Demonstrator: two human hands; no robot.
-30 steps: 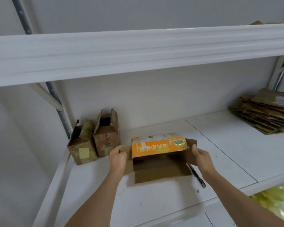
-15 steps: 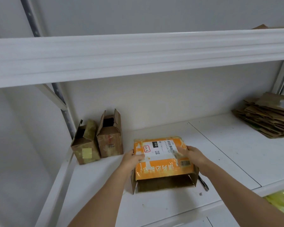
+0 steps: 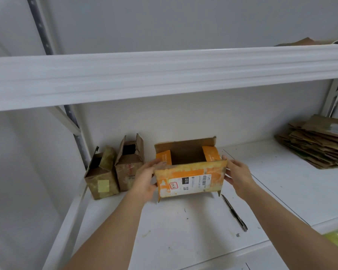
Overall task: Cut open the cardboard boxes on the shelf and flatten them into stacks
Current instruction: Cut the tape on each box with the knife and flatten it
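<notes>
- The white metal shelf (image 3: 183, 227) fills the lower view, with a second white shelf board (image 3: 164, 75) crossing above it and a pale wall behind.
- A stack of flattened brown cardboard (image 3: 316, 145) lies at the far right of the shelf, well apart from the hands.
- The orange printed cardboard box (image 3: 191, 178) stands near the middle of the shelf toward the back, its top open; a brown flap rises at the rear and two short orange flaps stand at either end. The front face carries a white shipping label with a barcode.
- Two small brown cardboard boxes stand side by side at the back left corner: the left one (image 3: 101, 178) with a yellow square sticker, the right one (image 3: 130, 170) with its top flaps up. They touch or nearly touch each other.
- The left hand (image 3: 146, 180) grips the orange box's left end, fingers curled round its edge.
- The right hand (image 3: 237, 175) holds the right end, fingers bent against the side.
- A slim dark utility knife (image 3: 234, 212) lies on the shelf just in front of the box's right corner, untouched.
</notes>
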